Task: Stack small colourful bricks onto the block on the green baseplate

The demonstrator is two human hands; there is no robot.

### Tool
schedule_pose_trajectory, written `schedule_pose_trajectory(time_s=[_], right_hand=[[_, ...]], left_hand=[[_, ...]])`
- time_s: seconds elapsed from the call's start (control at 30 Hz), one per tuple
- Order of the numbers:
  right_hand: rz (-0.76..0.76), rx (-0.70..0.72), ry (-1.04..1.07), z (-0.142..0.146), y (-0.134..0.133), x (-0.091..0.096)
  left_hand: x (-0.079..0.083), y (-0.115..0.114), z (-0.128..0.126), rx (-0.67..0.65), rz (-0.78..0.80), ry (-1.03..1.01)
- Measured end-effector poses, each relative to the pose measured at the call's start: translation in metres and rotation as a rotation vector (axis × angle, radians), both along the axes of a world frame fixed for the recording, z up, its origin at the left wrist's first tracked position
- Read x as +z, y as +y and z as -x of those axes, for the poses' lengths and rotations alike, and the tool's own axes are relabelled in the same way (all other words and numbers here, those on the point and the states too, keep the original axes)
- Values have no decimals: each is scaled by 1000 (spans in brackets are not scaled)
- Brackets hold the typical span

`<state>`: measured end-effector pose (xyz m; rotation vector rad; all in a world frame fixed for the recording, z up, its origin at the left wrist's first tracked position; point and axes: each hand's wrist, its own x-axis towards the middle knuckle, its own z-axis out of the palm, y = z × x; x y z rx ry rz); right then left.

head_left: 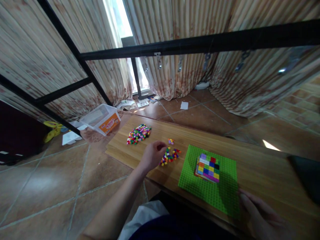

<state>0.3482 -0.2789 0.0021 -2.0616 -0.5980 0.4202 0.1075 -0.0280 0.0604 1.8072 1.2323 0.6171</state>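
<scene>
My left hand (153,155) is above the table beside a small heap of loose coloured bricks (170,156). Its fingers are curled together, and whatever they may hold is hidden. Toward the right lies a green studded baseplate (186,176), with a low square block of multicoloured bricks (208,167) standing on it. My right hand (261,213) grips the plate's near right edge between thumb and fingers. A little cluster of orange and purple bricks (171,141) sits just beyond the small heap. Farther left is a larger pile of mixed bricks (139,134).
The wooden table (262,170) carries a dark flat object (306,178) at its right end. Past the left end stands a clear plastic box (100,118) with an orange label. A black metal frame (175,46) crosses in front of striped curtains (175,20). Papers lie on the tiled floor.
</scene>
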Motion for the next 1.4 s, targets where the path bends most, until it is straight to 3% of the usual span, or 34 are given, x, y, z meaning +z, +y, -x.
schedule_pose_trajectory(time_s=[0.1,0.23,0.4,0.53,0.77,1.03,1.2,1.33,1.4], right_hand=[[-94,82,64,38,19,28],[-281,347,13,78,37,45],[-308,323,-56,84,33,42],[-296,291,-100,78,26,43],[-252,309,-211,70,24,51],[-302,285,-100,66,24,49],[-283,165,-107,30,43,34],[-256,159,-64,-3,71,22],[-255,186,-41,-12,83,18]], left_hand=[[8,-40,-15,-94,381,-438],[7,-93,-38,-183,789,-685],[0,-116,-52,-199,1052,-851],[-1,-120,-57,-163,1112,-837],[2,-120,-64,-179,1045,-798],[3,-121,-69,-205,1068,-764],[8,-108,-75,-186,666,-679],[3,-71,-88,-204,285,-588],[-4,-48,-99,-250,185,-501]])
